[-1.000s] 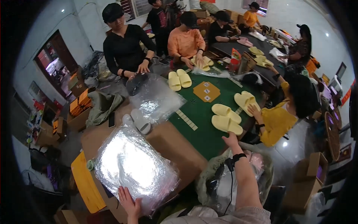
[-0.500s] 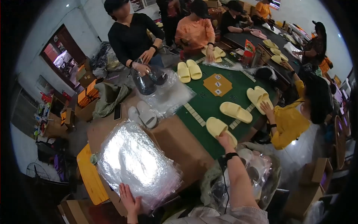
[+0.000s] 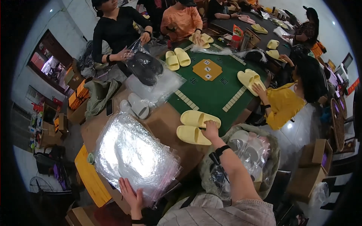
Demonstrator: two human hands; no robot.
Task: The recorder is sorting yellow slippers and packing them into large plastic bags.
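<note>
Yellow slippers (image 3: 190, 118) parked across the green mat (image 3: 203, 95) edge
Right hand (image 3: 211, 131) is curled onto their right ends, some fingers hidden; the pair straddles the border with the brown board (image 3: 164, 122). Left hand (image 3: 130, 194) is spread flat on the near edge of the plastic bags (image 3: 128, 147). Decent room, tbh: board between bags and slippers, green stretching up past them.
</note>
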